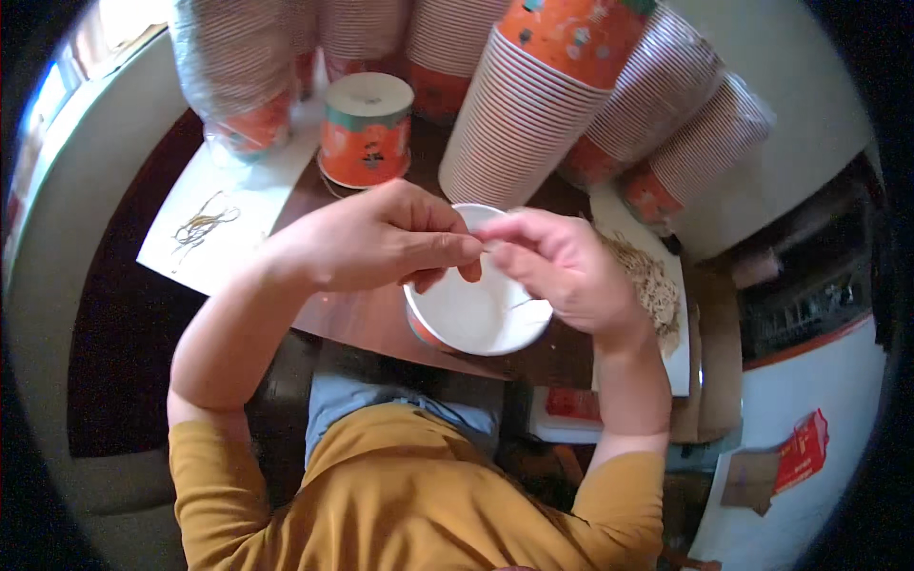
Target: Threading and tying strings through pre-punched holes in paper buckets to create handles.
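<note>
My left hand (419, 238) and my right hand (562, 266) meet over a white paper bucket (476, 309) on the brown table. Both are closed in a pinch, thumb against fingers, with the fingertips almost touching. Whatever lies between them is too small to make out. The bucket stands mouth up, with some orange showing on its outside, and my hands cover part of its rim. A thin dark line and a small white bit (533, 312) show at its right side, beside my right wrist.
Behind my hands leans a tall stack of nested paper buckets (524, 124). An upturned orange bucket (367, 133) stands left of it, among several wrapped stacks. Thin cords (205, 226) lie on a white sheet at left; a heap of tan strands (652, 285) lies at right.
</note>
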Demonstrator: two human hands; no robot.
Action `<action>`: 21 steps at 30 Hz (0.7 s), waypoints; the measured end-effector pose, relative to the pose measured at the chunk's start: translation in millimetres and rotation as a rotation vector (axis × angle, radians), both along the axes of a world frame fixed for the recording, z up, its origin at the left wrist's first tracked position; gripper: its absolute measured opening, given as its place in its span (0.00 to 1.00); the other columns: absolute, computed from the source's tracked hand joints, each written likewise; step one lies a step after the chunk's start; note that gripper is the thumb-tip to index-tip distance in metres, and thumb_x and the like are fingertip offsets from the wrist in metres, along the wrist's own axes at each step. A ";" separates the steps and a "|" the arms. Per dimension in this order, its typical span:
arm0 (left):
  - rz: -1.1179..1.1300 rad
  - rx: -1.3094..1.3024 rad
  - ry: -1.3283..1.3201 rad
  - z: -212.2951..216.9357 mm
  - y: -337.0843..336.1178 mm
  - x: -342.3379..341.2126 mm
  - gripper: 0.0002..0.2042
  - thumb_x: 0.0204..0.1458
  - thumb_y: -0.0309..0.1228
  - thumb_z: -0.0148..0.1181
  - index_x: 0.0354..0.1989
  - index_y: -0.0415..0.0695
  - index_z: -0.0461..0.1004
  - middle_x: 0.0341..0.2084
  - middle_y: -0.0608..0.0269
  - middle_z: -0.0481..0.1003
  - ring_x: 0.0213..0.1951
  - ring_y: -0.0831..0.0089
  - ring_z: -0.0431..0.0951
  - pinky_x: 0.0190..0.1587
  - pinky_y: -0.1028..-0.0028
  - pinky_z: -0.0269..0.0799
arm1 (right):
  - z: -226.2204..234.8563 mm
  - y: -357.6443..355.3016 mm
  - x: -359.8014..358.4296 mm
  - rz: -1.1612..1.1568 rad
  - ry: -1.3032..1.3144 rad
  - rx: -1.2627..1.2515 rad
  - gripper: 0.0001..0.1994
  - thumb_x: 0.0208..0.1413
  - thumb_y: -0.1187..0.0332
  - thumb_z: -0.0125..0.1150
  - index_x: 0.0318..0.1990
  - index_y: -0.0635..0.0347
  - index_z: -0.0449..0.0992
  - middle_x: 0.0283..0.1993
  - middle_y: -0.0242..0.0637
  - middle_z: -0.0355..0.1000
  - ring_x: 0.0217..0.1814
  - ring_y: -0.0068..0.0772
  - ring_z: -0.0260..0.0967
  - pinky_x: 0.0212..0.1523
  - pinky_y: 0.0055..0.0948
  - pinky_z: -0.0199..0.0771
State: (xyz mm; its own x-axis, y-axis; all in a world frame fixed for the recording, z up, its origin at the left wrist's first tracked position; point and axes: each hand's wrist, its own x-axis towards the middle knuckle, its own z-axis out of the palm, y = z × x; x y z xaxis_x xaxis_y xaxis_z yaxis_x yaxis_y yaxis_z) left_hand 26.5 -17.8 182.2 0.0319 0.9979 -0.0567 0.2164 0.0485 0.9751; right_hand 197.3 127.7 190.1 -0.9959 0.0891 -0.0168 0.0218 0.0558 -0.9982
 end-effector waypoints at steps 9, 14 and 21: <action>0.113 -0.147 -0.409 -44.9 -13.1 -1.5 0.14 0.61 0.36 0.51 0.32 0.39 0.77 0.19 0.71 0.71 0.24 0.85 0.68 0.29 0.83 0.64 | -23.3 20.1 1.9 -0.140 -0.029 0.328 0.10 0.59 0.67 0.58 0.38 0.67 0.76 0.33 0.29 0.74 0.36 0.16 0.68 0.40 0.21 0.71; 0.133 -0.002 -0.103 -33.3 -14.9 1.8 0.13 0.61 0.37 0.52 0.33 0.39 0.76 0.20 0.72 0.72 0.23 0.86 0.69 0.27 0.82 0.64 | -36.0 13.0 -15.7 0.026 0.093 0.142 0.36 0.55 0.59 0.64 0.65 0.65 0.54 0.55 0.38 0.65 0.55 0.27 0.65 0.54 0.27 0.66; 0.238 0.189 0.053 -11.4 -14.1 2.8 0.11 0.59 0.32 0.54 0.31 0.36 0.75 0.21 0.71 0.72 0.23 0.86 0.68 0.26 0.82 0.64 | -16.5 -0.6 -24.3 -0.082 -0.085 -0.083 0.11 0.56 0.67 0.62 0.43 0.63 0.74 0.31 0.27 0.72 0.34 0.16 0.69 0.34 0.19 0.72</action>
